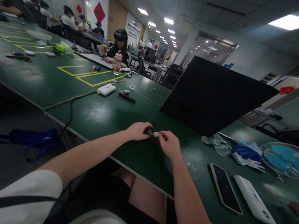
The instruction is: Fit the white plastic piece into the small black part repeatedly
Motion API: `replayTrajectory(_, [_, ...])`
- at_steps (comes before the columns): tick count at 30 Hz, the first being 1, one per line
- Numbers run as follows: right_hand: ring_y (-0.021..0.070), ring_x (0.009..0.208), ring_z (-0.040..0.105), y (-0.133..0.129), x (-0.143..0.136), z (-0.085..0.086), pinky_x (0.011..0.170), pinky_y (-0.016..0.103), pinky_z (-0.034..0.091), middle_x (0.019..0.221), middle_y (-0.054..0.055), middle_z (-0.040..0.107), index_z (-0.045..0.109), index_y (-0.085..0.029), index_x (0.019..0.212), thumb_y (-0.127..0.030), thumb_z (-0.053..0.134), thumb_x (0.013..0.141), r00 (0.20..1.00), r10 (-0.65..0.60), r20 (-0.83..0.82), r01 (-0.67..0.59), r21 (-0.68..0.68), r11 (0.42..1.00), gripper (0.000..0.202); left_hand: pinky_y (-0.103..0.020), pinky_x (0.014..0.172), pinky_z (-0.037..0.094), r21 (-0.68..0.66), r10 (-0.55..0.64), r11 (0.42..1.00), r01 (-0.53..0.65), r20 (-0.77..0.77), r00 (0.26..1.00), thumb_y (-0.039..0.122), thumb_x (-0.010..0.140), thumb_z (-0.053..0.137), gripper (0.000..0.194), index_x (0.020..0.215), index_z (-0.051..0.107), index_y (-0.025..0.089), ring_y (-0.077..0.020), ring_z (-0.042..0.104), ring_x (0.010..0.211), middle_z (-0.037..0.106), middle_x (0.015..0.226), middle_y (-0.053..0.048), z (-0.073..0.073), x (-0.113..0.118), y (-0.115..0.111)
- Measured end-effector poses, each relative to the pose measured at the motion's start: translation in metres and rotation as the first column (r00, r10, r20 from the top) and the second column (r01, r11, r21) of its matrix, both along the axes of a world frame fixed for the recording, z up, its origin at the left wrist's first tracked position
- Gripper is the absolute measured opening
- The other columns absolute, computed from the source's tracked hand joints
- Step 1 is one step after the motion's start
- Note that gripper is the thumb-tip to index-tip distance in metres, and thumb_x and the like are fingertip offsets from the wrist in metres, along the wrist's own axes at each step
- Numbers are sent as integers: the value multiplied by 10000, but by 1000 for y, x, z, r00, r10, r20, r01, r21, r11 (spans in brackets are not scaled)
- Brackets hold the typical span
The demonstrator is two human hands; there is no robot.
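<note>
Over the green table [127, 151], my left hand [138, 131] is closed around a small dark round part [148, 130] with a metallic end facing right. My right hand [170, 143] pinches a small whitish piece [156, 134] between thumb and fingertips. That piece sits right at the metallic end of the dark part; I cannot tell whether it is fitted onto it. Fingers cover much of both parts.
A phone [226, 187], a white power bank [255, 200], a fan grille with blue blades [285, 159], clear fan blades [217, 144] and blue-white gloves [248, 153] lie right. A black panel [213, 95] stands beyond. Farther off are a bottle [117, 64] and a seated person [120, 47].
</note>
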State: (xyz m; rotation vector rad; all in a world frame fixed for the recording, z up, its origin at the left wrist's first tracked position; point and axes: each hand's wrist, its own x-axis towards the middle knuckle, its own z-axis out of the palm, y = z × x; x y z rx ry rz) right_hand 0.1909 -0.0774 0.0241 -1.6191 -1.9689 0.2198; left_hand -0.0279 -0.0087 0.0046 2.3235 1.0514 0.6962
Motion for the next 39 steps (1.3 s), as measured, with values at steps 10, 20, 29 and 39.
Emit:
replayTrajectory(10, [218, 830, 630, -1, -10, 1, 746, 366, 509, 1004, 88, 681, 721, -221, 1022, -266, 528, 952, 991, 40, 131, -41, 7, 999, 209, -386, 943, 550, 5, -4, 1000, 4, 2, 1000, 394, 796, 742, 486, 1256, 633, 280, -264, 703, 1073, 734, 1183, -42, -2, 2, 0])
replayTrajectory(20, [211, 707, 644, 13, 16, -8, 662, 332, 485, 816, 60, 725, 754, -187, 1040, -662, 587, 884, 921, -157, -356, 153, -38, 987, 528, -344, 880, 562, -102, -69, 992, 73, 48, 996, 448, 773, 770, 535, 1260, 644, 269, -231, 720, 1020, 754, 1136, -29, -2, 6, -4])
replayTrajectory(29, [251, 645, 635, 18, 46, -14, 597, 360, 436, 680, 79, 673, 737, -217, 825, -799, 326, 917, 795, -526, -302, 491, -189, 850, 718, -344, 883, 543, -145, -260, 955, 258, 6, 966, 468, 781, 768, 541, 1266, 622, 276, -225, 715, 1004, 751, 1120, -22, 6, 8, -16])
replayTrajectory(39, [243, 627, 628, 17, 39, -14, 576, 366, 454, 703, 83, 694, 718, -235, 781, -663, 510, 917, 864, -467, -189, 429, -211, 878, 495, -345, 877, 545, -59, -57, 997, 56, -20, 998, 403, 818, 735, 501, 1286, 605, 282, -236, 695, 1051, 720, 1178, -35, 2, -14, 6])
